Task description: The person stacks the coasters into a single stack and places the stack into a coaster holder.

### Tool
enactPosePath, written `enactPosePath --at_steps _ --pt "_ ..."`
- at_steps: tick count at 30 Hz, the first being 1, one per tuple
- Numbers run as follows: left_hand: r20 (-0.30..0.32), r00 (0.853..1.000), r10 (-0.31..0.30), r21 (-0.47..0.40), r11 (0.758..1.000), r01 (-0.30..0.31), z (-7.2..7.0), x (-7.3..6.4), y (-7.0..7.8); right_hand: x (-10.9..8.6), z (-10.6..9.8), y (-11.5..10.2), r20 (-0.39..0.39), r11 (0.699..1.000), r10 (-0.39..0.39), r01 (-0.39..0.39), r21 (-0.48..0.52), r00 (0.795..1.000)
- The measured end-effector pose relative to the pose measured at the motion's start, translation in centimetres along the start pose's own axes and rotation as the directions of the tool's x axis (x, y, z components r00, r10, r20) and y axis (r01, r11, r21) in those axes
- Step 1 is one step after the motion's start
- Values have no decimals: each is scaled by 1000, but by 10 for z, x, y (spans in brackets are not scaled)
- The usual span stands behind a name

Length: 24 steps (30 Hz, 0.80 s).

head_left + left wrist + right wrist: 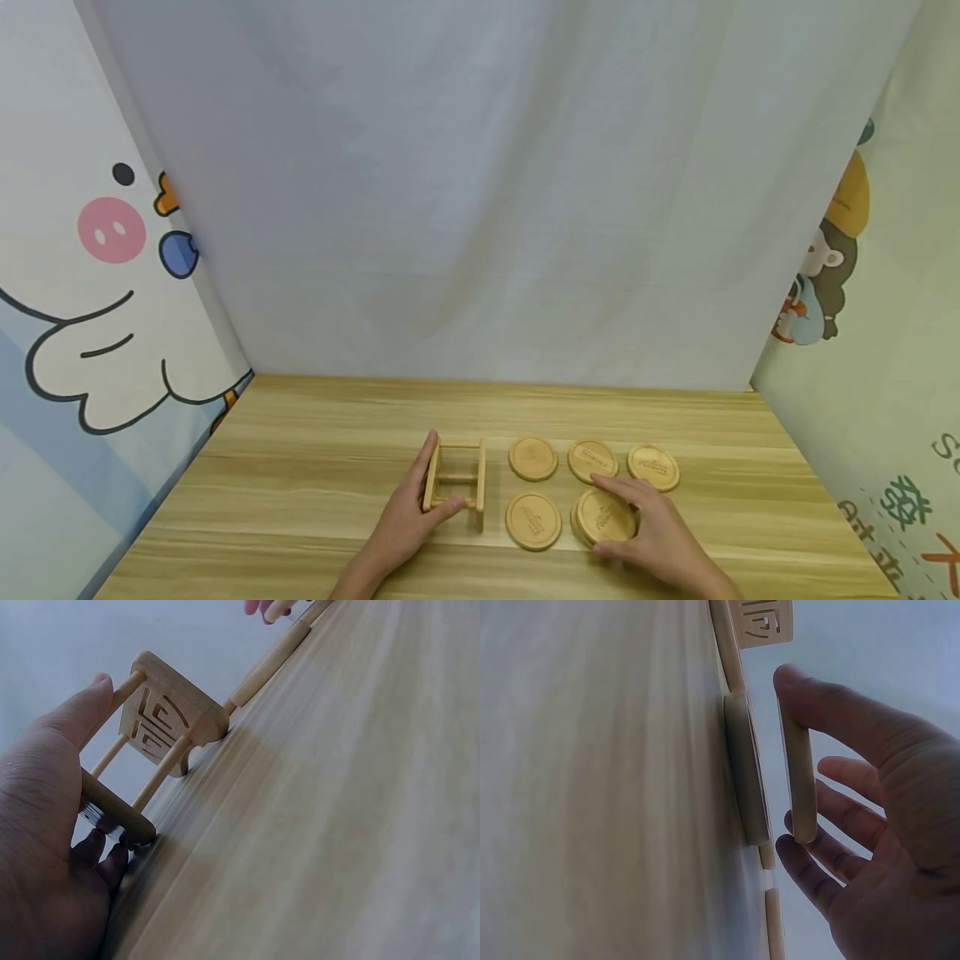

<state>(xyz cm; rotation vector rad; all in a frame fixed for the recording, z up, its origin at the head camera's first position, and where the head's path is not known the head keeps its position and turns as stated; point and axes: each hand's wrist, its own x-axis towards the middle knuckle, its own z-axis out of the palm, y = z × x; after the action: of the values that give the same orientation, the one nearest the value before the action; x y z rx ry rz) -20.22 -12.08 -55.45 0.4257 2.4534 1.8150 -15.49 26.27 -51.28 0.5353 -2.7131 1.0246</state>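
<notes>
My left hand (401,521) grips a small wooden coaster rack (481,482) at its left end panel. The thumb lies along a rod, and other fingers are behind the panel. In the left wrist view the rack's far panel (161,712) shows cut-out slots. With thumb and fingertips, my right hand (660,533) pinches a round wooden coaster (606,515) by its edges. The right wrist view shows this coaster (800,784) held apart from the table, just above another coaster (744,772) lying flat.
Left of the right hand lies a coaster (533,521). Three more form a back row: the left coaster (533,458), the middle coaster (592,460) and the right coaster (653,467). A pale curtain (487,208) hangs behind the wood-grain table (300,467), with printed cloths at both sides.
</notes>
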Motion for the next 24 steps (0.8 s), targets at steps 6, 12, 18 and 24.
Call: enactPosePath --at_steps 6,12,18,24 --pt "-1 1000 -5 -7 1000 5 0 0 0 2 0 -2 27 1000 13 -13 7 1000" --pt "3 1000 -2 1 1000 2 0 1 1 3 1 -2 28 1000 2 -2 16 1000" --pt "4 1000 -2 -3 1000 2 0 1 0 3 4 0 13 1000 -21 21 -5 1000" --pt "-3 1000 3 8 1000 -3 0 0 0 3 5 1 14 999 -35 35 -7 999"
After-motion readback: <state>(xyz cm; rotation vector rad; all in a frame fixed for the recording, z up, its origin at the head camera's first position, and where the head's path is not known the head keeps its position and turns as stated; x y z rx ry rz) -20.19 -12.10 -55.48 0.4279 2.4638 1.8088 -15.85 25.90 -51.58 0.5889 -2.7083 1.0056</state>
